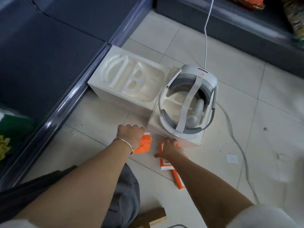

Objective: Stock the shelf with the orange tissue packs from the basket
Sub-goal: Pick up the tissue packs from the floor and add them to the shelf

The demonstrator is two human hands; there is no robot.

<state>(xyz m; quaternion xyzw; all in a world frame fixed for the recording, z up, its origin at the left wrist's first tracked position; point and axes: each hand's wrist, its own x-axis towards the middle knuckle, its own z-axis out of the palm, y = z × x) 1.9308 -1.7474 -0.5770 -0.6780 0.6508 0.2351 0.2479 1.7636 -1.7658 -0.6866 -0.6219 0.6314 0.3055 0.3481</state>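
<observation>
1. Head cam looks down at a pale tiled floor (230, 79). The left hand (130, 135), thin metal bangle (125, 142) on the wrist, has its fingers curled over the top of an orange rectangular tissue pack (144, 143) that's down on the tiles.
2. The right hand (169, 148) rests on a second orange pack (164, 163), thumb sticking out sideways. Fingers are blurry, so I can't tell if it's actually gripping.
3. A third orange pack (178, 180) lies nearer the person, partly under that forearm.
4. Just past the hands there's an empty white moulded-tray box (128, 83) and a second white box (189, 142) carrying a white-and-grey headset (204, 76). The dark blue shelf (41, 55) is off to the left.
</observation>
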